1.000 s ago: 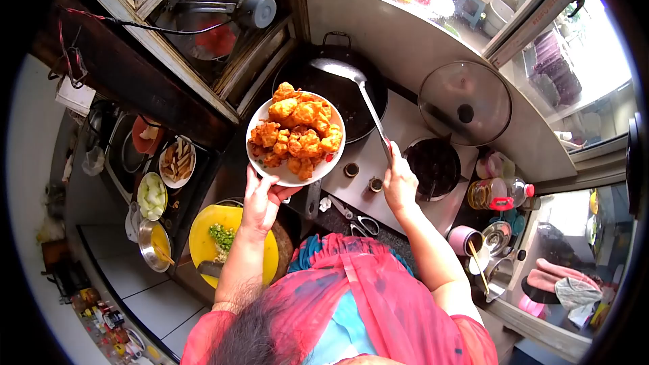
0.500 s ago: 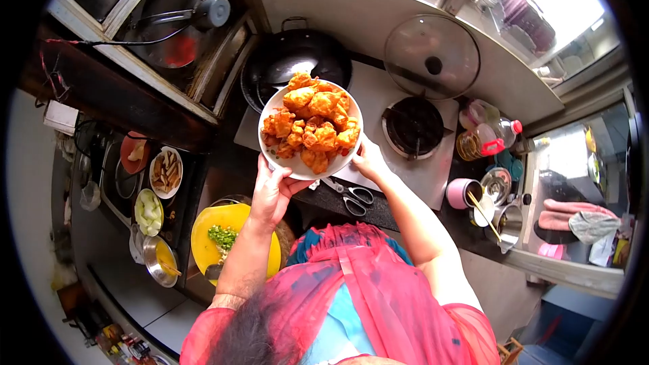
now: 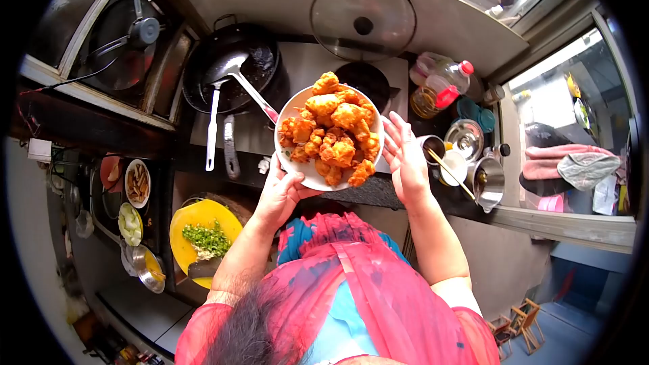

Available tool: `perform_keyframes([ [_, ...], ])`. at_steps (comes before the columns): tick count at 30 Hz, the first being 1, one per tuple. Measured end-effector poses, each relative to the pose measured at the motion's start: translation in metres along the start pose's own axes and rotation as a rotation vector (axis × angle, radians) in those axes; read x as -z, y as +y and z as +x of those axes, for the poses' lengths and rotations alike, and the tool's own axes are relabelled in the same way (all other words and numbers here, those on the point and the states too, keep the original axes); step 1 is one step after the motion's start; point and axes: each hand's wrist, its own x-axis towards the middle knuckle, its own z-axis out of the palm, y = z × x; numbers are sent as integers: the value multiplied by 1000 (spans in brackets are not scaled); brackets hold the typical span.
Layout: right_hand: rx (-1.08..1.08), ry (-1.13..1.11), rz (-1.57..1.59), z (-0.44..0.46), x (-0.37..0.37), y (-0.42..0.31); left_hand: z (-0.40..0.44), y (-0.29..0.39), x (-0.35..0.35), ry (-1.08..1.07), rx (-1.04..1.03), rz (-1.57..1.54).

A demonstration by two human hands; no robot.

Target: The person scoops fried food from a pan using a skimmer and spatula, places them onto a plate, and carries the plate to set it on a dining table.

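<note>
A white plate heaped with golden-brown fried pieces is held up over the counter edge. My left hand grips its lower left rim, with the thumb on top and the fingers underneath. Beside the plate's right rim, my right hand is open, its fingers stretched and the palm turned toward the plate. Whether its fingertips still touch the rim is hard to tell. Behind the plate to the left is a black wok, with a metal ladle and another long-handled utensil resting in it.
A glass lid leans against the back wall behind a burner. Oil bottles and metal pots crowd the right. At left, a yellow board carries chopped greens, near a plate of brown strips.
My right hand has loosened from the plate's right rim and opened. The view has shifted right, and the plate sits lower in it. Utensils in the wok now show.
</note>
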Motion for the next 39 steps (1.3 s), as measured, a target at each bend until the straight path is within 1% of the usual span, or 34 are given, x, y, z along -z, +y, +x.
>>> perform_keyframes([
  [3, 1, 148, 128, -38, 15, -3, -6, -30, -19, -22, 80, -36],
  [4, -10, 181, 119, -51, 22, -2, -9, -39, -25, -18, 110, -48],
  [7, 21, 210, 206, -81, 45, -3, -11, -57, -37, -34, 202, -25],
  [8, 46, 219, 202, -89, 49, -8, -10, -60, -39, -37, 227, -11],
  [11, 53, 249, 43, -108, 70, -8, -4, -66, -47, -69, 285, 23],
  [12, 45, 311, 48, -115, 74, -8, -1, -65, -48, -90, 301, 44],
  [15, 127, 360, 6, -127, 85, -7, 10, -55, -54, -180, 402, 126],
  [17, 166, 448, 11, -134, 88, -11, 20, -48, -58, -248, 485, 201],
  [19, 283, 498, 42, -141, 99, -17, 28, -47, -69, -333, 531, 298],
  [21, 356, 543, -40, -145, 109, -26, 37, -49, -75, -403, 601, 386],
  [23, 392, 530, -197, -153, 118, -37, 42, -55, -87, -463, 661, 440],
  [25, 390, 572, -340, -164, 128, -42, 43, -65, -105, -511, 707, 462],
  [27, 388, 586, -455, -181, 135, -44, 45, -78, -112, -604, 731, 538],
  [28, 402, 570, -350, -190, 132, -53, 47, -86, -122, -643, 751, 569],
  [32, 419, 651, -323, -228, 162, -51, 44, -121, -156, -749, 844, 599],
  [33, 447, 651, -253, -241, 165, -35, 37, -130, -155, -790, 842, 609],
  [35, 453, 646, -108, -259, 189, -27, 31, -147, -179, -857, 882, 632],
  [36, 459, 691, -64, -267, 200, -25, 27, -158, -191, -883, 892, 640],
  [39, 450, 755, -216, -305, 233, -35, 12, -195, -226, -943, 907, 631],
])
